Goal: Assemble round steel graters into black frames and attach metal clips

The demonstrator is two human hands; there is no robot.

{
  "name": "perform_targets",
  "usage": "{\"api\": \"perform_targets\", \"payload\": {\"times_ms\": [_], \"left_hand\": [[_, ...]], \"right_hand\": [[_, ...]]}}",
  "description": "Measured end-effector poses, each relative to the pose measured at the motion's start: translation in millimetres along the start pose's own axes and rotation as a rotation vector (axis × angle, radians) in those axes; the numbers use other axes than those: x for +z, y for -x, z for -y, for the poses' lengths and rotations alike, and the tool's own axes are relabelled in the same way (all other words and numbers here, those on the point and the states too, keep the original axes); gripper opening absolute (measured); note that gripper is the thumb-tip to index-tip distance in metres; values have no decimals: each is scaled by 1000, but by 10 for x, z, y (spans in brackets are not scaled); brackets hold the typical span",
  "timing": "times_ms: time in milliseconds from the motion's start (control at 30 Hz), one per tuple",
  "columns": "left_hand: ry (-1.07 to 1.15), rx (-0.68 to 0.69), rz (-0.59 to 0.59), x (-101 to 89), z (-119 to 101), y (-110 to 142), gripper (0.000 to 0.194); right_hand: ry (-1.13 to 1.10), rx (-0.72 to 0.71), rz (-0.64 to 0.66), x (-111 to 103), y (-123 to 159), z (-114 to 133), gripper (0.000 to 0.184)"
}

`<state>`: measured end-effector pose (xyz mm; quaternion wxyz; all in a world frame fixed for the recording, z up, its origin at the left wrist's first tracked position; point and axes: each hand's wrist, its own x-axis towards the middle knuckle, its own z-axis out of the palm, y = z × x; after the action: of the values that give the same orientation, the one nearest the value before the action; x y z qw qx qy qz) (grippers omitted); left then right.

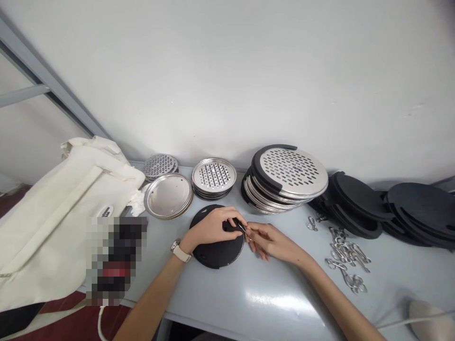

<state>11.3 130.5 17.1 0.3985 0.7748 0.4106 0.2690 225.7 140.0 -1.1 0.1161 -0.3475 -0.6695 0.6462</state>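
Observation:
A round black disc (216, 253) lies on the grey table in front of me. My left hand (216, 227) rests over it, with the thumb and fingers closed around its right rim. A watch with a pale strap (182, 251) is on that wrist. At the same rim, my right hand (265, 239) pinches a small metal wire hook (242, 228), whose far part is hidden by the fingers. Behind the disc stands a stack of round metal grater plates (213, 175). Shallow round metal plates (168, 195) sit to its left.
Larger perforated metal plates (289, 170) with a black rim piece are stacked at the back. Black discs (362, 201) and more black discs (423, 208) lie rightward. Loose metal hooks (344, 251) are scattered before them. A cream bag (71, 203) and a blurred-out object (119, 255) occupy the left.

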Motion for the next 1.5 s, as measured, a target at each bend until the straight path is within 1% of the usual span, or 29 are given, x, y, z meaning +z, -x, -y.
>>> {"api": "perform_targets", "payload": {"times_ms": [200,367,867,1167,1500], "left_hand": [[11,-4,11,-22,-18,-6,24],[23,2,12,-18,4,-7,24],[17,4,29,-22,-6,-10,22],[14,-3,29,-19,-1,-3,22],[20,-7,25,-21,-9,-5,23]], "right_hand": [[54,-18,-18,2,12,19,32],[44,-10,-14,3,13,25,30],[37,-12,-37,26,4,-1,36],[26,-10,-9,-7,-7,-7,35],[46,-8,-15,-3,-4,-10,42]]}}
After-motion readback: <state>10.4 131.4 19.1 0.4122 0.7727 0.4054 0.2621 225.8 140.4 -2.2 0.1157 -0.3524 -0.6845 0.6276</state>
